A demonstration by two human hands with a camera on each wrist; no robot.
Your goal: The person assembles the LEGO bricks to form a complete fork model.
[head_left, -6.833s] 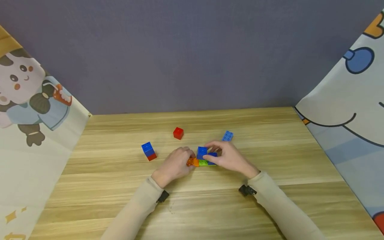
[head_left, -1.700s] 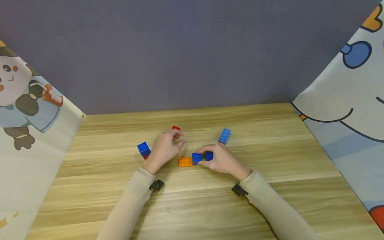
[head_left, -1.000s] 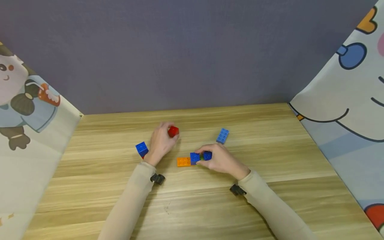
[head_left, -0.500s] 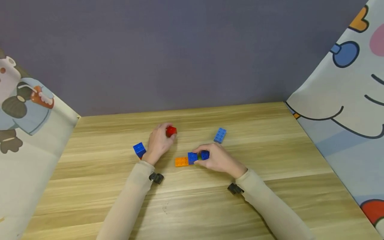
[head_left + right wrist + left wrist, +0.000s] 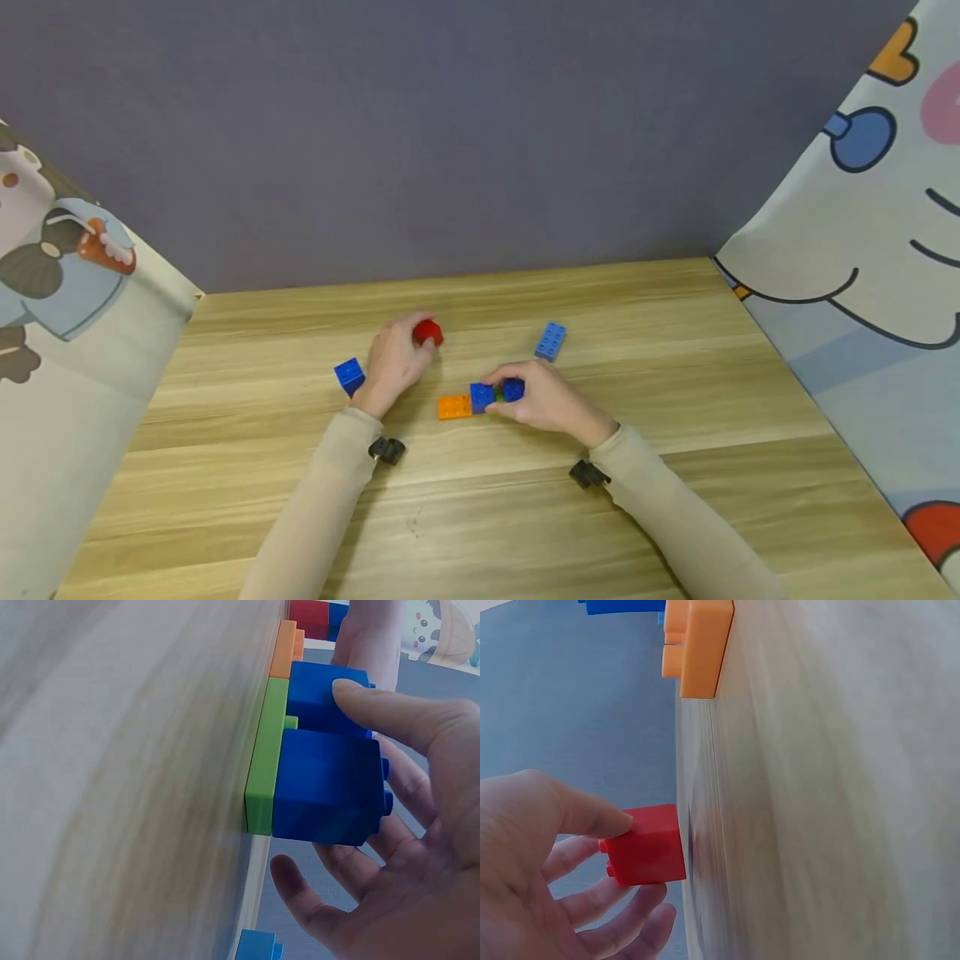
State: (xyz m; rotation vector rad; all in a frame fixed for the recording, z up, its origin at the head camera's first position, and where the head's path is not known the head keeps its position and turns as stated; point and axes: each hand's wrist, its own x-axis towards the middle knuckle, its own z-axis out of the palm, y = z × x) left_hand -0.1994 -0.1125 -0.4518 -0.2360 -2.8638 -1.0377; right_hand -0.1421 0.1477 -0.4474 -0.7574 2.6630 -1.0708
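My left hand [image 5: 395,360] pinches a red brick [image 5: 646,844] between thumb and fingers. In the left wrist view its studs face the palm and its base is right at the table top. My right hand [image 5: 551,398] holds a blue brick [image 5: 324,696] with its thumb on the near side. That brick sits over the joint between a flat orange brick [image 5: 453,407] and a flat lime green brick [image 5: 265,761]. A second blue brick [image 5: 328,784] stands on the green one, under my right palm in the head view, with a narrow gap between the two blue bricks.
A light blue flat brick [image 5: 551,341] lies behind my right hand. Left of my left wrist stands a blue brick [image 5: 349,375] stacked on a red brick [image 5: 309,619]. A grey panel [image 5: 450,150] closes off the back of the wooden table [image 5: 480,517].
My left hand has left the orange brick, reached back and left, and taken hold of the red brick. My right hand has lowered the blue brick onto the orange-green joint and stays there.
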